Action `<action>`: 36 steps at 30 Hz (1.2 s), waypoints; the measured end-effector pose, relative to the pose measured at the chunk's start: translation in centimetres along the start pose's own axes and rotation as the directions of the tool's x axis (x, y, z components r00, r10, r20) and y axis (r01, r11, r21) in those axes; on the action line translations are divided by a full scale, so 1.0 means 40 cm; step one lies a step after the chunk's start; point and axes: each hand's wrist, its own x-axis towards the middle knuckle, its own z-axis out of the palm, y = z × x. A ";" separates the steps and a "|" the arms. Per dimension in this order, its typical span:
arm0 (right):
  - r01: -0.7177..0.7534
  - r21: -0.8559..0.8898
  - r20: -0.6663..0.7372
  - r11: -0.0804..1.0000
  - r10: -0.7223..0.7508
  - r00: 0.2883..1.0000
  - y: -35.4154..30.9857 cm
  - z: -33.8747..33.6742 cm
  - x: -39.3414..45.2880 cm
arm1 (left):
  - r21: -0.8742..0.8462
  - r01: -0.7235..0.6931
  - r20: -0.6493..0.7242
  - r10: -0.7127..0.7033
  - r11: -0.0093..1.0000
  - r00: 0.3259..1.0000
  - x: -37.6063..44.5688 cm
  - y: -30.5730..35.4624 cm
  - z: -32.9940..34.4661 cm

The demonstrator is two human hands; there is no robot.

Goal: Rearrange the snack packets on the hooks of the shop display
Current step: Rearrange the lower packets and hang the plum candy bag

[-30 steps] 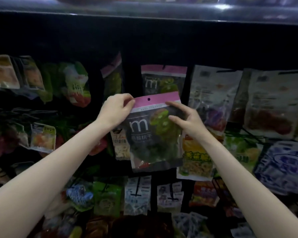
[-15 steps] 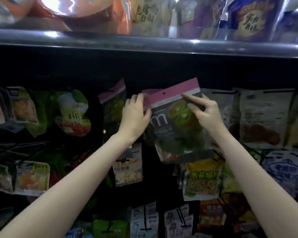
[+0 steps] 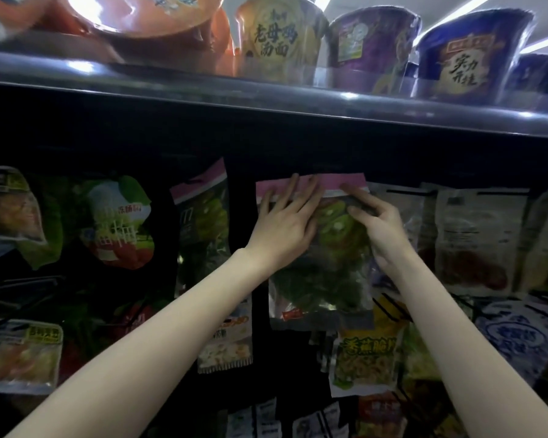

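Kiwi snack packet, pink-topped, hangs at frame centre under the dark shelf. The left hand presses it with straight, spread fingers; further right, the right hand pinches its upper right edge.

Left hand flat on kiwi packet, right hand pinching it, hook apparently hidden

I saw little room up top: the shelf edge overhung the hook row, its dark underside just above the kiwi packet. A second pink-topped packet hung left across a narrow black gap, and pale packets crowded the right. Lower packets blocked the way below.
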 end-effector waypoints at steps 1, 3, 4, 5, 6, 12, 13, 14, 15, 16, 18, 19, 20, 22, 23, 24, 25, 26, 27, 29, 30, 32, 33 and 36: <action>-0.011 0.012 0.002 1.000 0.011 1.000 0.003 -0.005 0.004 | -0.006 -0.011 -0.030 0.011 1.000 0.999 0.003 0.001 0.006; -0.026 0.023 0.014 0.999 0.025 1.000 0.007 -0.013 0.011 | -0.004 -0.033 -0.107 0.033 0.999 0.994 0.007 0.006 0.014; -0.032 0.033 0.025 0.999 0.031 0.999 0.008 -0.016 0.012 | 0.007 -0.035 -0.145 0.036 0.999 0.989 0.008 0.009 0.018; -0.037 0.040 0.035 0.999 0.035 0.999 0.010 -0.019 0.014 | 0.020 -0.030 -0.179 0.033 0.999 0.983 0.010 0.011 0.025; -0.040 0.045 0.044 0.998 0.038 0.998 0.009 -0.021 0.015 | 0.030 -0.021 -0.201 0.027 0.999 0.979 0.011 0.013 0.029; 0.010 -0.029 0.009 1.000 -0.010 1.000 -0.005 -0.016 0.022 | 0.026 0.006 -0.241 0.000 1.000 0.971 0.015 0.015 0.031; 0.031 -0.055 0.006 0.998 -0.030 1.000 -0.005 -0.015 0.020 | 0.012 0.019 -0.245 -0.016 1.000 0.969 0.014 0.019 0.034; 0.046 -0.078 0.008 0.996 -0.046 0.999 -0.002 -0.015 0.015 | -0.003 0.036 -0.251 -0.035 0.999 0.967 0.010 0.024 0.038; 0.054 -0.092 0.007 0.994 -0.053 0.999 0.004 -0.015 0.008 | -0.013 0.051 -0.254 -0.053 0.999 0.966 0.004 0.030 0.042; 0.054 -0.094 0.002 0.994 -0.054 0.999 0.009 -0.016 -0.001 | -0.012 0.057 -0.253 -0.059 0.998 0.966 -0.002 0.034 0.047; 0.038 -0.078 -0.011 0.996 -0.039 0.999 0.020 -0.017 -0.021 | 0.020 0.044 -0.247 -0.037 0.999 0.968 -0.013 0.040 0.055; 0.034 -0.075 -0.016 0.997 -0.035 0.999 0.024 -0.017 -0.029 | 0.040 0.036 -0.242 -0.025 0.999 0.970 -0.016 0.041 0.057; 0.039 -0.073 -0.020 0.997 -0.041 0.999 0.026 -0.018 -0.035 | 0.055 0.033 -0.240 -0.019 0.998 0.971 -0.016 0.042 0.057; 0.062 -0.072 -0.012 0.996 -0.063 0.998 0.026 -0.020 -0.044 | 0.059 0.041 -0.229 -0.026 0.997 0.973 -0.016 0.046 0.059; 0.072 -0.091 0.002 0.993 -0.072 0.997 0.025 -0.020 -0.046 | 0.056 0.042 -0.222 -0.028 0.998 0.975 -0.021 0.047 0.063; 0.083 -0.132 0.016 0.988 -0.082 0.997 0.026 -0.021 -0.049 | 0.050 0.040 -0.221 -0.028 0.998 0.975 -0.027 0.045 0.068; 0.099 -0.175 0.032 0.980 -0.094 0.995 0.027 -0.020 -0.052 | 0.039 0.038 -0.227 -0.028 0.999 0.974 -0.034 0.041 0.075; 0.119 -0.202 0.047 0.972 -0.112 0.993 0.028 -0.019 -0.056 | 0.021 0.036 -0.242 -0.030 0.999 0.970 -0.043 0.035 0.080; 0.145 -0.214 0.060 0.966 -0.135 0.989 0.028 -0.018 -0.060 | 0.000 0.034 -0.267 -0.032 0.999 0.963 -0.050 0.028 0.080; 0.192 -0.226 0.067 0.955 -0.181 0.981 0.017 -0.014 -0.062 | -0.031 0.019 -0.322 -0.028 0.999 0.946 -0.056 0.020 0.070; 0.212 -0.233 0.059 0.949 -0.204 0.977 0.010 -0.012 -0.059 | -0.036 0.013 -0.345 -0.025 0.999 0.938 -0.054 0.019 0.061; 0.232 -0.221 0.011 0.947 -0.236 0.972 0.001 -0.007 -0.044 | -0.045 0.021 -0.353 -0.036 0.999 0.935 -0.043 0.019 0.049; 0.225 -0.201 -0.014 0.954 -0.232 0.973 0.001 -0.004 -0.036 | -0.050 0.031 -0.339 -0.047 0.998 0.940 -0.035 0.020 0.047; 0.163 -0.145 -0.011 0.976 -0.166 0.986 0.012 0.001 -0.020 | -0.048 0.045 -0.276 -0.057 0.998 0.960 -0.009 0.023 0.051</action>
